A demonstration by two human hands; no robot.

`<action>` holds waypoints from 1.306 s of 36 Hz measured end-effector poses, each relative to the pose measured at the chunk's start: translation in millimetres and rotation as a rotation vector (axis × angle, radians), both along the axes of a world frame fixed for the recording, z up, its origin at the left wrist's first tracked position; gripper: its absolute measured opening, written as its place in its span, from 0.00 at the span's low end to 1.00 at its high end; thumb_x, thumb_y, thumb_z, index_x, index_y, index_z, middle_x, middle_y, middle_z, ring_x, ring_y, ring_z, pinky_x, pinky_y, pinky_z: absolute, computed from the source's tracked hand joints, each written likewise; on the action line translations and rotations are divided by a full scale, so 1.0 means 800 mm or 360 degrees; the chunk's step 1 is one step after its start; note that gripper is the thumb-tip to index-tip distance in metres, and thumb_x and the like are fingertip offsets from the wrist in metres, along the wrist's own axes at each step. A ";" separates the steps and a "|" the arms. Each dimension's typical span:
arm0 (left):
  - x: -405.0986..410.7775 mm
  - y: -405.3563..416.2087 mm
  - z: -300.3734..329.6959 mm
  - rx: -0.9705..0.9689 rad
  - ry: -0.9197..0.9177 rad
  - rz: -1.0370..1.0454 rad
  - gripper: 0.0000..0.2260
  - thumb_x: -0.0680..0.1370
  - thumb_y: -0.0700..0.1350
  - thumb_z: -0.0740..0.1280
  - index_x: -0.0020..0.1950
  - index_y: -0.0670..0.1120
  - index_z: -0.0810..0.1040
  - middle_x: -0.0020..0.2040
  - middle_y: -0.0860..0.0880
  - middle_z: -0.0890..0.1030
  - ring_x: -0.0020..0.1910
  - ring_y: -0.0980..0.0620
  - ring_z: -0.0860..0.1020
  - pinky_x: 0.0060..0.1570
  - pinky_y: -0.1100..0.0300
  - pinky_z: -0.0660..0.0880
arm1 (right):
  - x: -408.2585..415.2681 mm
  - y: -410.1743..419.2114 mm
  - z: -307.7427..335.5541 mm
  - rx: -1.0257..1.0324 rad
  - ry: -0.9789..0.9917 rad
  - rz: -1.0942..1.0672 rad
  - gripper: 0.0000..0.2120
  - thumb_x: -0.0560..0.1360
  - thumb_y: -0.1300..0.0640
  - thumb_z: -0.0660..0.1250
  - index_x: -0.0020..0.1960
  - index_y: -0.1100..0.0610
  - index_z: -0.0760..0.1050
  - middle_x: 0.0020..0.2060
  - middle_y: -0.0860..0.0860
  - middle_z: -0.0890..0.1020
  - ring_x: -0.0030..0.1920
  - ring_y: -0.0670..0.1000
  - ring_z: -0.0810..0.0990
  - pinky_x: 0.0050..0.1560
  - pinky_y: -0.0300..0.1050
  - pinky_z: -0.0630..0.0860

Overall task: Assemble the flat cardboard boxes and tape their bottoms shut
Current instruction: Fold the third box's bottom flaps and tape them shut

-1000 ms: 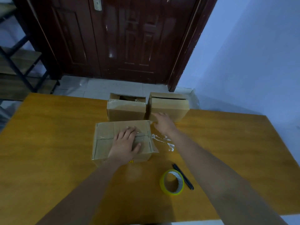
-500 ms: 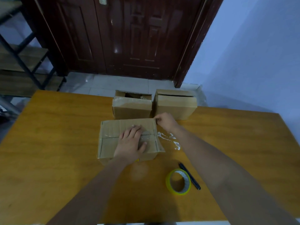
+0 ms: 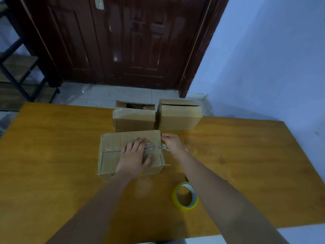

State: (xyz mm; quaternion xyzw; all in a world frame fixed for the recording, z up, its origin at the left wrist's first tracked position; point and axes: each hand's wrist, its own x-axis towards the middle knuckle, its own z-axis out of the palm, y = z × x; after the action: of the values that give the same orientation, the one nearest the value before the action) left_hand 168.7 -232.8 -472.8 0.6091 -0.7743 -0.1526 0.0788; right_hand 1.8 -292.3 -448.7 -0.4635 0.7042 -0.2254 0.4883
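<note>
A cardboard box (image 3: 112,147) lies bottom-up in the middle of the orange table (image 3: 52,155), with clear tape along its seam. My left hand (image 3: 135,155) rests flat on the taped seam, fingers spread, holding nothing. My right hand (image 3: 173,144) is at the box's right edge near its far corner, fingers curled against the cardboard. A crinkled end of clear tape (image 3: 165,149) hangs there under the hand; I cannot tell whether the fingers grip it. The yellow tape roll (image 3: 184,206) lies flat near the front, beside my right forearm.
Two assembled boxes stand side by side behind the taped one, the left box (image 3: 134,122) and the right box (image 3: 179,118). A black pen (image 3: 186,177) is almost hidden under my right forearm. A dark door (image 3: 133,41) and a metal shelf (image 3: 17,71) stand beyond the table.
My right hand has moved closer to the box's right edge and its fingers have curled. My left hand stays flat on the seam. The view has shifted slightly.
</note>
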 end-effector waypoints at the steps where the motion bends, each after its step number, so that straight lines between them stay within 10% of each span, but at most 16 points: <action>1: 0.000 0.001 0.001 0.0006 -0.0008 -0.0005 0.37 0.71 0.64 0.41 0.73 0.48 0.63 0.73 0.51 0.63 0.72 0.48 0.59 0.70 0.51 0.55 | -0.002 0.002 0.003 0.0046 -0.0045 0.0014 0.15 0.79 0.62 0.60 0.63 0.61 0.76 0.62 0.55 0.78 0.63 0.54 0.74 0.54 0.41 0.68; 8: 0.002 0.000 0.001 0.0015 -0.0026 -0.0020 0.37 0.70 0.65 0.38 0.73 0.49 0.62 0.74 0.52 0.61 0.73 0.49 0.57 0.71 0.52 0.53 | -0.030 0.018 0.011 0.0078 -0.0042 0.0147 0.17 0.81 0.62 0.55 0.67 0.57 0.73 0.68 0.54 0.73 0.70 0.53 0.68 0.67 0.47 0.63; 19: 0.000 0.002 0.001 0.0011 -0.0024 -0.0036 0.26 0.80 0.58 0.53 0.75 0.48 0.59 0.75 0.52 0.59 0.74 0.49 0.54 0.72 0.53 0.51 | -0.007 0.068 0.003 -0.0019 0.0169 0.0339 0.20 0.79 0.53 0.58 0.71 0.48 0.69 0.67 0.50 0.74 0.66 0.53 0.72 0.63 0.47 0.72; 26: 0.001 0.002 0.001 0.0004 -0.0058 -0.0049 0.38 0.71 0.64 0.38 0.74 0.47 0.61 0.74 0.50 0.61 0.73 0.48 0.57 0.71 0.51 0.53 | -0.004 0.088 0.005 -0.0096 0.0159 0.0346 0.21 0.80 0.54 0.58 0.73 0.54 0.66 0.69 0.48 0.69 0.70 0.49 0.67 0.71 0.50 0.64; 33: 0.001 0.001 0.000 0.0005 -0.0035 -0.0038 0.38 0.70 0.64 0.38 0.74 0.47 0.61 0.74 0.51 0.61 0.73 0.48 0.56 0.71 0.51 0.53 | -0.014 0.113 -0.011 -0.0019 0.0238 0.0367 0.17 0.81 0.59 0.56 0.66 0.50 0.75 0.60 0.48 0.80 0.58 0.52 0.78 0.60 0.51 0.75; 36: 0.000 0.001 0.003 0.0020 -0.0026 -0.0034 0.38 0.70 0.64 0.37 0.74 0.47 0.61 0.74 0.50 0.61 0.73 0.47 0.57 0.71 0.50 0.53 | -0.015 0.118 -0.007 -0.0012 0.0402 0.0496 0.19 0.79 0.61 0.55 0.67 0.52 0.74 0.60 0.50 0.80 0.56 0.53 0.79 0.55 0.46 0.76; 40: 0.001 0.001 0.001 0.0018 -0.0062 -0.0043 0.37 0.71 0.64 0.37 0.74 0.48 0.60 0.74 0.51 0.60 0.73 0.48 0.56 0.71 0.50 0.54 | -0.018 0.119 -0.003 -0.0111 0.0899 0.0829 0.11 0.77 0.64 0.57 0.53 0.56 0.77 0.35 0.47 0.76 0.39 0.53 0.75 0.37 0.43 0.69; 47: 0.000 0.002 0.000 0.0007 -0.0087 -0.0030 0.35 0.73 0.64 0.39 0.75 0.48 0.59 0.75 0.51 0.60 0.73 0.48 0.56 0.71 0.51 0.53 | -0.015 0.109 -0.003 -0.0199 0.1384 0.1082 0.13 0.80 0.50 0.59 0.53 0.56 0.79 0.49 0.53 0.82 0.52 0.55 0.80 0.54 0.48 0.73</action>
State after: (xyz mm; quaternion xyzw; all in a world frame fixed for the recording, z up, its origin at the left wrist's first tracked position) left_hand 168.9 -231.2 -473.1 0.6058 -0.7815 -0.1384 0.0550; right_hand -10.0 -205.2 -451.2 -0.7431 0.6370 0.1156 0.1693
